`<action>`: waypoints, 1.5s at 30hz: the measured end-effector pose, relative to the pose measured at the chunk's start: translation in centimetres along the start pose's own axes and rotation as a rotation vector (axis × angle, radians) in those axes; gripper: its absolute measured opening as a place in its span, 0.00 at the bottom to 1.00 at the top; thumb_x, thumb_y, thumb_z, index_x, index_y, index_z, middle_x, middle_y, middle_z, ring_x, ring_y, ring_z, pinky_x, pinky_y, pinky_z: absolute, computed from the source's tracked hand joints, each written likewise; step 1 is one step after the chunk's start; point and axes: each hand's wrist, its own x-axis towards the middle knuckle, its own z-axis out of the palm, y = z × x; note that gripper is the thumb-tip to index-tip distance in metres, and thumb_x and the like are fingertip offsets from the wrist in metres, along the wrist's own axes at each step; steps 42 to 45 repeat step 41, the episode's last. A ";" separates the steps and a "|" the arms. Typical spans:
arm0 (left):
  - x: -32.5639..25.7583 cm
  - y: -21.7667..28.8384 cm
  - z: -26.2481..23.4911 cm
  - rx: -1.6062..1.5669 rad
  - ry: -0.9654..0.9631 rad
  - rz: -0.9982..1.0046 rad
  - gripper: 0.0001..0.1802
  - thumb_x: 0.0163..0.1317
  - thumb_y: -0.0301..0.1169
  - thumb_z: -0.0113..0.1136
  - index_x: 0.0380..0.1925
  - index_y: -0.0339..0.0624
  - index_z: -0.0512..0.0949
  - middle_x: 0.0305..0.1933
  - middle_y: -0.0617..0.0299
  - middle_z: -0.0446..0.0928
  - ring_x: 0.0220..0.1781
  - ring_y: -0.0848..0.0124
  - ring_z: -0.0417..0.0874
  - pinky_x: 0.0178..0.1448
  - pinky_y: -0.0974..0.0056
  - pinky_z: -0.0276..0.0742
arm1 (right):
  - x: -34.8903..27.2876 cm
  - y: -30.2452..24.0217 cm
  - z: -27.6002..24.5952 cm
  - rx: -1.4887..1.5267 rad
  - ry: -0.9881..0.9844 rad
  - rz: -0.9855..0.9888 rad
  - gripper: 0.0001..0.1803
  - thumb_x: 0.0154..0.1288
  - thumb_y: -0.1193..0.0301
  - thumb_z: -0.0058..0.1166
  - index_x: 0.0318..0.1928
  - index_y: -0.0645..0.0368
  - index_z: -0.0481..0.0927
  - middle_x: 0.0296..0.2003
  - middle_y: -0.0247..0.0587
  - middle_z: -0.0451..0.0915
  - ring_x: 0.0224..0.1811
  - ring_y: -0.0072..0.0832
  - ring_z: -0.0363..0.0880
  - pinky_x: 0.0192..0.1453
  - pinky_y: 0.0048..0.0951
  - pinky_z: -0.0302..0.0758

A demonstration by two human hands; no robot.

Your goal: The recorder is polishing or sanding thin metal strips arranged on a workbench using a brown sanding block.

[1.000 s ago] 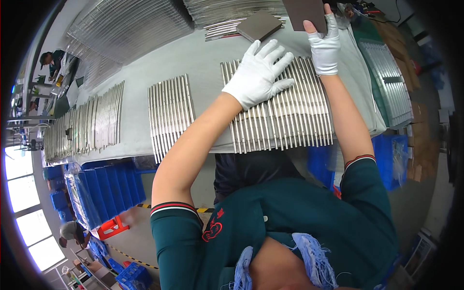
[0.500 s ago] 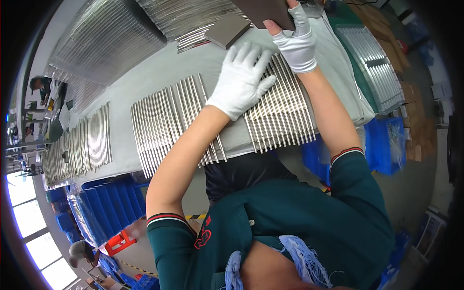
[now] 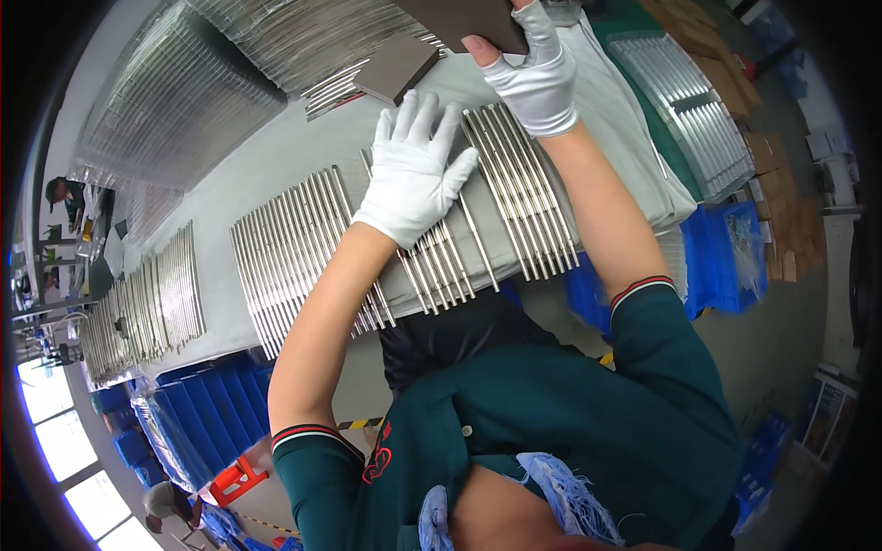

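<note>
Two gloved hands: left hand (image 3: 415, 165) flat, open on metal rods (image 3: 514, 184); right hand (image 3: 537, 73) at twelve o'clock grips a brown board (image 3: 459, 18).

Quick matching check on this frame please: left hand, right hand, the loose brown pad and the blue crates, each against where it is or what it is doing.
1 left hand
2 right hand
3 brown pad
4 blue crates

a under the table edge
b gripping a dark board
c flat on the metal rods
d lying on the grey table

1-c, 2-b, 3-d, 4-a
</note>
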 end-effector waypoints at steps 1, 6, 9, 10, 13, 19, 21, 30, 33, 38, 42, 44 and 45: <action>0.4 0.9 0.2 -0.042 0.003 -0.023 0.32 0.67 0.51 0.45 0.59 0.35 0.69 0.63 0.40 0.66 0.68 0.43 0.62 0.69 0.39 0.54 | 0.0 0.0 -0.1 0.003 0.015 -0.018 0.39 0.54 0.74 0.68 0.66 0.62 0.66 0.56 0.49 0.77 0.46 0.39 0.83 0.47 0.31 0.79; 2.5 7.4 1.6 -0.190 -0.139 0.073 0.33 0.67 0.51 0.44 0.62 0.37 0.64 0.65 0.41 0.62 0.69 0.44 0.60 0.70 0.40 0.53 | -0.4 0.6 -0.1 -0.007 -0.016 0.074 0.39 0.55 0.73 0.68 0.67 0.60 0.66 0.53 0.49 0.79 0.46 0.38 0.83 0.47 0.30 0.79; 1.6 7.5 1.2 -0.213 -0.184 0.058 0.33 0.67 0.51 0.44 0.63 0.39 0.65 0.66 0.42 0.62 0.69 0.45 0.61 0.70 0.41 0.54 | -0.1 0.6 -0.5 -0.157 -0.058 0.011 0.39 0.56 0.71 0.68 0.67 0.59 0.66 0.48 0.49 0.81 0.41 0.38 0.83 0.46 0.28 0.79; 1.2 7.1 1.1 -0.226 -0.169 0.056 0.33 0.67 0.52 0.44 0.63 0.39 0.65 0.66 0.42 0.63 0.69 0.46 0.61 0.71 0.41 0.54 | -0.7 1.4 -0.4 -0.138 -0.073 0.010 0.38 0.58 0.70 0.66 0.67 0.60 0.65 0.50 0.48 0.79 0.44 0.36 0.81 0.47 0.28 0.78; -1.4 4.6 -0.3 -0.220 -0.227 0.071 0.34 0.67 0.53 0.43 0.63 0.39 0.65 0.66 0.42 0.63 0.70 0.46 0.61 0.72 0.43 0.53 | -1.4 2.1 0.1 0.015 -0.069 0.055 0.36 0.58 0.75 0.66 0.66 0.61 0.66 0.54 0.42 0.77 0.51 0.26 0.78 0.55 0.26 0.76; -11.3 -9.0 -8.3 -0.266 -0.001 -0.558 0.38 0.71 0.58 0.34 0.69 0.42 0.59 0.73 0.45 0.56 0.77 0.52 0.50 0.79 0.53 0.38 | -1.4 2.5 0.5 0.130 0.000 0.225 0.38 0.57 0.74 0.68 0.67 0.61 0.65 0.53 0.42 0.77 0.50 0.26 0.78 0.55 0.25 0.76; -16.2 -12.7 -10.6 -1.030 0.362 -1.017 0.40 0.71 0.61 0.28 0.73 0.45 0.50 0.75 0.50 0.52 0.79 0.59 0.45 0.80 0.56 0.37 | -1.4 2.4 0.6 0.295 0.081 0.469 0.37 0.61 0.72 0.65 0.68 0.59 0.63 0.56 0.41 0.75 0.53 0.25 0.76 0.59 0.25 0.73; -24.5 -16.7 -12.0 -1.660 1.285 -1.010 0.37 0.70 0.56 0.39 0.62 0.31 0.63 0.66 0.44 0.65 0.71 0.49 0.62 0.74 0.42 0.58 | -0.8 -0.1 1.0 0.284 -0.222 0.752 0.40 0.61 0.70 0.63 0.71 0.56 0.59 0.56 0.42 0.73 0.52 0.27 0.73 0.52 0.23 0.74; -25.0 -17.2 -11.6 -1.651 1.233 -0.986 0.37 0.71 0.56 0.39 0.60 0.30 0.65 0.64 0.44 0.67 0.71 0.50 0.63 0.74 0.42 0.59 | -2.5 2.9 1.3 0.295 -0.170 0.765 0.38 0.62 0.70 0.63 0.70 0.55 0.60 0.58 0.41 0.73 0.54 0.25 0.73 0.57 0.23 0.71; -28.6 -18.9 -11.3 -2.085 0.994 -0.535 0.37 0.71 0.56 0.39 0.61 0.29 0.66 0.63 0.44 0.69 0.70 0.50 0.64 0.75 0.44 0.59 | -3.1 3.5 1.8 0.340 -0.070 0.644 0.36 0.64 0.69 0.62 0.70 0.56 0.61 0.60 0.38 0.72 0.58 0.24 0.73 0.63 0.24 0.69; -29.1 -19.5 -10.7 -2.067 0.975 -0.510 0.38 0.71 0.56 0.37 0.61 0.29 0.65 0.64 0.44 0.68 0.70 0.50 0.63 0.75 0.44 0.59 | -3.2 3.7 1.7 0.325 -0.090 0.639 0.36 0.64 0.68 0.62 0.70 0.54 0.61 0.60 0.38 0.72 0.58 0.25 0.73 0.63 0.25 0.69; -29.1 -19.5 -10.7 -2.067 0.975 -0.510 0.38 0.71 0.56 0.37 0.61 0.29 0.65 0.64 0.44 0.68 0.70 0.50 0.63 0.75 0.44 0.59 | -3.2 3.7 1.7 0.325 -0.090 0.639 0.36 0.64 0.68 0.62 0.70 0.54 0.61 0.60 0.38 0.72 0.58 0.25 0.73 0.63 0.25 0.69; -29.1 -19.5 -10.7 -2.067 0.975 -0.510 0.38 0.71 0.56 0.37 0.61 0.29 0.65 0.64 0.44 0.68 0.70 0.50 0.63 0.75 0.44 0.59 | -3.2 3.7 1.7 0.325 -0.090 0.639 0.36 0.64 0.68 0.62 0.70 0.54 0.61 0.60 0.38 0.72 0.58 0.25 0.73 0.63 0.25 0.69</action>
